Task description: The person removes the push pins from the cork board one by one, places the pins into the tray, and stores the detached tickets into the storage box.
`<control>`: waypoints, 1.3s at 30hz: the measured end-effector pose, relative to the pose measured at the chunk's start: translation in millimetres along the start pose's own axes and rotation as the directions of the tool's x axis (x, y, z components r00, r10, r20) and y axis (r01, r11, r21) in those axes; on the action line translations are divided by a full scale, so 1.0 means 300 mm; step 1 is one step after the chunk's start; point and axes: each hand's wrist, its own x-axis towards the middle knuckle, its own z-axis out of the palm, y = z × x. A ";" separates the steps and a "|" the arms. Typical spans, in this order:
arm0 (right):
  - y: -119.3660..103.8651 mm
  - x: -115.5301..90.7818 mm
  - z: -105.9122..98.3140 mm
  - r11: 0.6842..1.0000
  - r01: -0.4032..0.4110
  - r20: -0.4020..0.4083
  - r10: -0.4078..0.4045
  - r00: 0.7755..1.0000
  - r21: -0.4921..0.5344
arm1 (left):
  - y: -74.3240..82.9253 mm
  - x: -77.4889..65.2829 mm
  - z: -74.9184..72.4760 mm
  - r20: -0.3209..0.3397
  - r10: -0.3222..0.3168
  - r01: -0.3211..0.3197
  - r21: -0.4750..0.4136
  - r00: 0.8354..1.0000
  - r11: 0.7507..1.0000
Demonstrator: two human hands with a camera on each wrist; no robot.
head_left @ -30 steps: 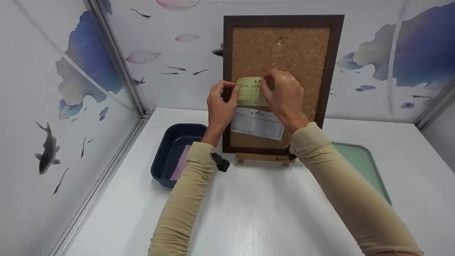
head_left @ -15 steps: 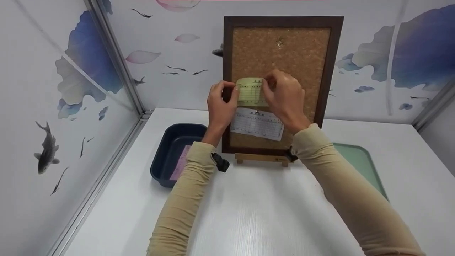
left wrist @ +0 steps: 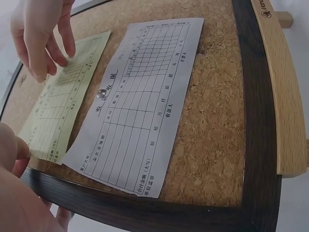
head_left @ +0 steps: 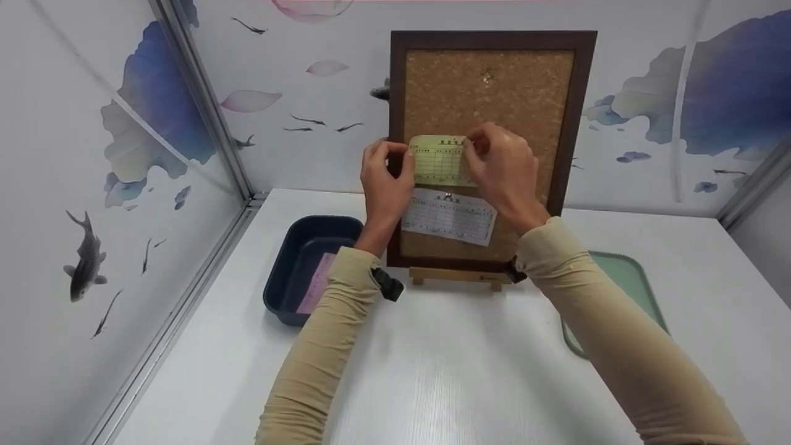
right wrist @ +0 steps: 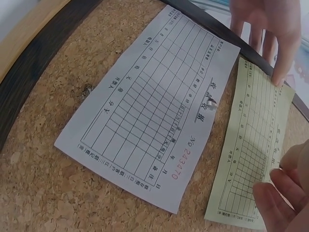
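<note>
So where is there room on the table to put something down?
In front of the wooden stand, between the left sleeve and right sleeve, the white table is bare; so is the patch right of the green tray. It's crowded where the left sleeve partly hides the blue bin, and mid-corkboard, where the left hand and right hand are at the yellow slip.

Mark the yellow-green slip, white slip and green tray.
Yellow-green slip [head_left: 437,163], head view: its printed grid.
White slip [left wrist: 137,104], left wrist view: its printed grid.
Green tray [head_left: 627,275], head view: its bare floor.

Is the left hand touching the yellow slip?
Touching: the right wrist view shows the left hand with its thumb on the edge of the yellow slip.
</note>
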 end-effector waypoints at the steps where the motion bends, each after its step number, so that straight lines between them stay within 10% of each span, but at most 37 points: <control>1: 0.003 -0.002 -0.002 1.000 0.007 0.001 -0.007 1.000 0.000 | 0.000 -0.002 -0.002 0.000 -0.003 0.003 -0.001 1.000 1.000; 39: 0.208 -0.104 -0.170 0.998 0.065 -0.058 -0.065 0.996 0.000 | -0.058 -0.050 -0.094 -0.135 -0.038 0.025 -0.096 0.990 0.995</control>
